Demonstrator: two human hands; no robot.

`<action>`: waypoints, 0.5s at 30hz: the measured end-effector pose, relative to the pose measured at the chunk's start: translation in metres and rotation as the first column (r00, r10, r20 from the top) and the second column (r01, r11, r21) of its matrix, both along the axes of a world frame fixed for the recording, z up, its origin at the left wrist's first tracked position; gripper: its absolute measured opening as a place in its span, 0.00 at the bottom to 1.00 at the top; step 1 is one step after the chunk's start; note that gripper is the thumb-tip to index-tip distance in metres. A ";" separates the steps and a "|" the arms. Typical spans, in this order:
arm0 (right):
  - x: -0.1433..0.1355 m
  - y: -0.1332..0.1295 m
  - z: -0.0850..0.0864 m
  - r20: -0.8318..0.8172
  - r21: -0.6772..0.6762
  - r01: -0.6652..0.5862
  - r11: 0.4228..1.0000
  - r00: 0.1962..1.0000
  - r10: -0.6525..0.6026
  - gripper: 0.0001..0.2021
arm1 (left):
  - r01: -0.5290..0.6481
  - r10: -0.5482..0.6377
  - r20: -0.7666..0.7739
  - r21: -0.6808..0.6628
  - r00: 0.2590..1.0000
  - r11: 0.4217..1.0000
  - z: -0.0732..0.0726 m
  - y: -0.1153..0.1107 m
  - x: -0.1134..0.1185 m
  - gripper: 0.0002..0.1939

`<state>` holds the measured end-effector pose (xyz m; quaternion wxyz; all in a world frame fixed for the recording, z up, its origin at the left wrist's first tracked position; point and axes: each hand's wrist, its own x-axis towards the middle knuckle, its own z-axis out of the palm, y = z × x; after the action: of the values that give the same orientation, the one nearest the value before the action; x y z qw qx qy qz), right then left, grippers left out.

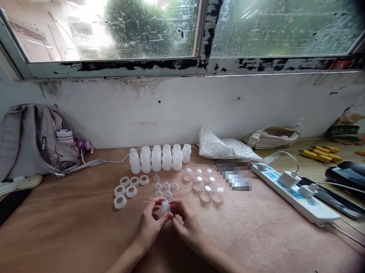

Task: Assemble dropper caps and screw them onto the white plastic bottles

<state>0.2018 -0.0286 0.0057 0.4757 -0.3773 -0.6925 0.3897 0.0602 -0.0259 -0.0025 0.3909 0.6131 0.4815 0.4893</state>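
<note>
My left hand (150,220) pinches a translucent ribbed screw ring (165,206) on edge, just above the table. The fingers of my right hand (187,221) close on the ring's right side; whether they also grip a smaller part inside it is hidden. Left of my hands lie several loose screw rings (120,201). Several clear bottle teats (166,185) stand just beyond my fingertips. To the right, several clear round caps (205,196) are spread out, some with small white discs (207,188) on or near them. Frosted small bottles (156,159) stand grouped farther back.
A white power strip (295,193) with plugged chargers runs along the right. Behind it are a white plastic bag (222,146) and yellow pieces (321,153). A grey backpack (35,136) leans at the left wall, near a black flat object (10,208).
</note>
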 end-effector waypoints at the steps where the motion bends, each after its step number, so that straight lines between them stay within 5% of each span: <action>1: 0.000 -0.001 0.002 -0.059 -0.067 -0.031 0.997 0.998 0.027 0.14 | -0.014 0.013 -0.032 -0.004 0.999 1.000 0.001 0.000 -0.001 0.19; 9: 0.002 0.004 0.007 -0.479 -0.412 -0.279 0.868 0.876 0.054 0.15 | 0.055 -0.055 0.025 -0.019 0.998 0.998 0.000 0.001 -0.002 0.20; 15: 0.005 0.011 0.006 -0.400 -0.412 -0.093 0.907 0.912 -0.088 0.07 | 0.159 -0.148 0.194 -0.043 0.970 0.986 0.003 -0.003 0.000 0.17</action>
<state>0.2068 -0.0177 0.0118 0.5165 -0.3801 -0.4771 0.6009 0.0603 -0.0286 0.0001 0.4895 0.5874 0.4072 0.4996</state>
